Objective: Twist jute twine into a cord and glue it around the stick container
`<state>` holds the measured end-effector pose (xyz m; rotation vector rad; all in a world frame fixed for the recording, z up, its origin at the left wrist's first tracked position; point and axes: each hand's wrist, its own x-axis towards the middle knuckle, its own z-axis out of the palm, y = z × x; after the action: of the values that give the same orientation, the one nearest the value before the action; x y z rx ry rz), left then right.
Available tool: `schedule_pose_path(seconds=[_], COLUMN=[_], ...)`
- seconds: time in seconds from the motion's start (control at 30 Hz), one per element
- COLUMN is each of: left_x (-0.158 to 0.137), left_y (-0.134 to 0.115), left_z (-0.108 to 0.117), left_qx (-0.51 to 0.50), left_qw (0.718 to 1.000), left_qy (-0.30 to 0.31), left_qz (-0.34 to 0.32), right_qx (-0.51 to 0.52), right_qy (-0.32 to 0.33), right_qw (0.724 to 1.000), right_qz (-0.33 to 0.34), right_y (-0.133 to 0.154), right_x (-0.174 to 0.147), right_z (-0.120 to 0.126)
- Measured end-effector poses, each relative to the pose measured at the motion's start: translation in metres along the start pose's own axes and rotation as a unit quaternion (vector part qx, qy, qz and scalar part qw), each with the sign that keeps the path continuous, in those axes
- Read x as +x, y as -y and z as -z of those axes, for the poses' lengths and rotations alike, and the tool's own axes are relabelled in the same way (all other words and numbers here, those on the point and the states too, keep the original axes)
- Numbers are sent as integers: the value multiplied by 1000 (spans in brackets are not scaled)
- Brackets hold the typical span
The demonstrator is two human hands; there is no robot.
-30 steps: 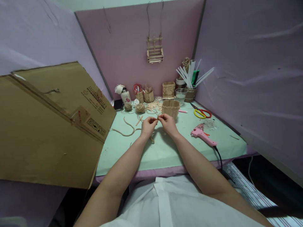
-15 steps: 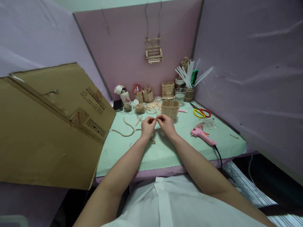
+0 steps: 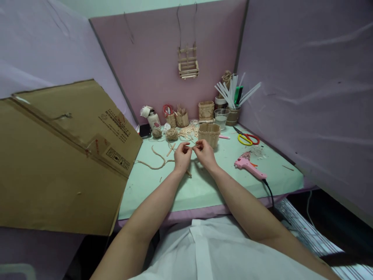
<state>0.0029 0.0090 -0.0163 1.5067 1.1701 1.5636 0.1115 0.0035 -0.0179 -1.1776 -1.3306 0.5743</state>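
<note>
My left hand [image 3: 183, 155] and my right hand [image 3: 204, 154] meet over the middle of the table, fingertips pinched nearly together. Something thin and small is between them, too fine to make out. A brown twine cord [image 3: 154, 167] curves across the mat and passes behind my left wrist, where a short brown end [image 3: 189, 174] shows. Just beyond my right hand stands a basket of light wooden sticks [image 3: 209, 134], upright, its lower part partly covered by the hand. Small wooden sticks [image 3: 170, 149] lie to the left of my left hand.
Twine balls [image 3: 171, 134], stick-filled cups [image 3: 182, 118], another basket [image 3: 206, 111] and a plastic cup of liquid [image 3: 221, 119] line the back. To the right lie scissors [image 3: 246, 139] and a corded pink glue gun [image 3: 250, 167]. A cardboard sheet [image 3: 67, 155] leans at left.
My fingers have shifted slightly, still pinched together in the same spot. The end behind my left wrist looks a little straighter. The other things stay where they were.
</note>
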Motion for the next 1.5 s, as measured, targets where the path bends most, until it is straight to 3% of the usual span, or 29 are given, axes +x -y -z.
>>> schedule_pose_path(seconds=[0.3, 0.43, 0.57, 0.83, 1.13, 1.23, 1.37, 1.5], left_x=[0, 3, 6, 4, 6, 6, 7, 7], left_y=[2, 9, 13, -1, -10, -11, -5, 2], left_z=[-1, -1, -1, 0, 5, 7, 7, 5], left_qx=[14, -35, -60, -80, -211, -224, -212, -202], left_qw=[1000, 999, 997, 991, 954, 953, 962, 969], left_qy=[5, 22, 13, 12, 58, 59, 39, 32], left_qz=[-20, 9, 42, 102, 206, 196, 168, 137], right_qx=[32, 60, 93, 79, 143, 130, 9, -39], right_qy=[-13, 0, 19, 13, 53, 24, -15, -10], right_qw=[999, 998, 995, 995, 963, 983, 999, 996], right_qz=[14, 17, -32, -57, -223, -131, 33, 73], right_y=[-2, 0, -2, 1, -1, 2, 7, 9], right_x=[1, 3, 7, 5, 6, 5, 2, -1], right_z=[-2, -1, -1, 2, 4, 4, 5, 5])
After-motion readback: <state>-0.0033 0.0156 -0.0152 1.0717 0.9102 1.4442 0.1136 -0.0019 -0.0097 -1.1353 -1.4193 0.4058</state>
